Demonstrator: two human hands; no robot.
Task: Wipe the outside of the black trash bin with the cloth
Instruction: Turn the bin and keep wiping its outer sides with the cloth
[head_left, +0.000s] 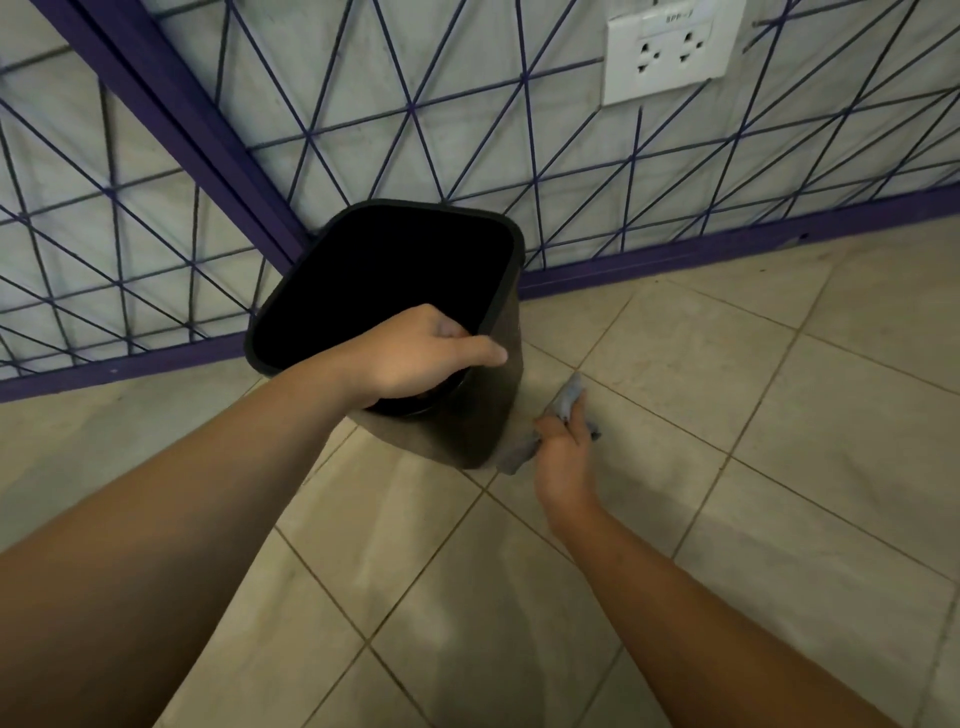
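Observation:
The black trash bin (498, 395) is in the middle of the view, tilted with its open mouth facing up toward me. My left hand (415, 358) grips its near rim, fingers curled inside and thumb laid along the outside. Low on the bin's right side, my right hand (563, 452) holds a crumpled grey-blue cloth (569, 397) against the outer wall near the bottom edge. Part of the cloth shows below the hand, against the bin's lower corner. The bin's base is hidden behind its own body.
Beige floor tiles (727, 389) spread to the right and toward me. Behind the bin, two walls with purple line patterns and a purple skirting (675, 260) meet in a corner. A white double socket (670, 57) sits on the right wall.

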